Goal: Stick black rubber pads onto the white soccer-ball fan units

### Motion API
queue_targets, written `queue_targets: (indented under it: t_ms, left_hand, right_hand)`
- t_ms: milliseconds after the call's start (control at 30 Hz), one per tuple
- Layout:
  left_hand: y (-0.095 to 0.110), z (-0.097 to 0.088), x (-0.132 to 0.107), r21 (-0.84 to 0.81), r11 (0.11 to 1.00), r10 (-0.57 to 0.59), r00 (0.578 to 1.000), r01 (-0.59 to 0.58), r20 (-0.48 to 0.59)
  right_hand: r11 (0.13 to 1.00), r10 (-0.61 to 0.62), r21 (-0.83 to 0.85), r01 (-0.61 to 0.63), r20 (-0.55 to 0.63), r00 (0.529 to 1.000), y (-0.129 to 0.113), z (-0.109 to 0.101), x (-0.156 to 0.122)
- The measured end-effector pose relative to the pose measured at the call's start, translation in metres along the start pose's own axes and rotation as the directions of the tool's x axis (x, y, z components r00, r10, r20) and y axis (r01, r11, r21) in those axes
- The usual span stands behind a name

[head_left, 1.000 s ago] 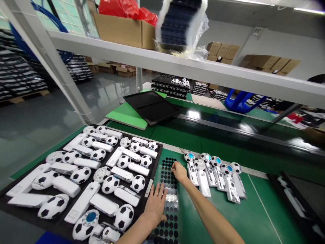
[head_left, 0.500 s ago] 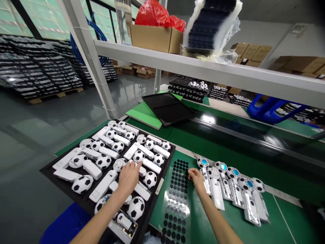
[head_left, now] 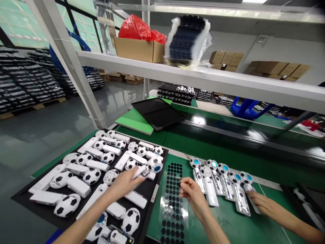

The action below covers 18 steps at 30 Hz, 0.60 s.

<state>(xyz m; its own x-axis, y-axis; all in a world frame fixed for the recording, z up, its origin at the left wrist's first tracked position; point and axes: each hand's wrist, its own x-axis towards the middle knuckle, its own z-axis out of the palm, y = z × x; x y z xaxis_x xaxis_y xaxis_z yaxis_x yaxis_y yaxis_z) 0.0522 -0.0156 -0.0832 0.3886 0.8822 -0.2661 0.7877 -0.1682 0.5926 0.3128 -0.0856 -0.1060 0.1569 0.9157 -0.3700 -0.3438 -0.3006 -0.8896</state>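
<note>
As you lifted the soccer-ball fan (head_left: 154,164) over the black tray (head_left: 19,198), your left hand (head_left: 124,183) was closed narrowly on its silver-faced handle, gripping near the fingertips, though the blur made the exact hold hard to judge. That light grip was the weak point: had the fan slipped, it could have dropped onto the white handles and ball-patterned heads packed in the tray, knocking them askew or scuffing a surface. Your right hand (head_left: 193,195) was pinched narrow at the edge of the sheet of black round stickers (head_left: 174,203), and the view did not show whether a sticker lay between the fingers; one caught crooked or doubled might have stuck badly. To the right, a co-worker's hand (head_left: 264,203) was at the row of fans (head_left: 240,200) on the green mat (head_left: 152,220), so reaching across there risked bumping that row out of line
</note>
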Motion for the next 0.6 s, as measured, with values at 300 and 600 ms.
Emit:
queue_targets:
  t_ms: [300,600]
  left_hand:
    - [0.061,0.075,-0.034,-0.904,0.402,-0.007,0.987,0.149,0.159]
    - [0.068,0.068,-0.044,-0.752,0.659,0.07,0.997,-0.028,0.025]
  right_hand:
    - [0.917,-0.194,-0.316,0.244,0.181,0.964,-0.026,0.053,-0.025]
    - [0.626,-0.263,-0.67,0.399,0.3,0.917,-0.034,0.059,-0.052]
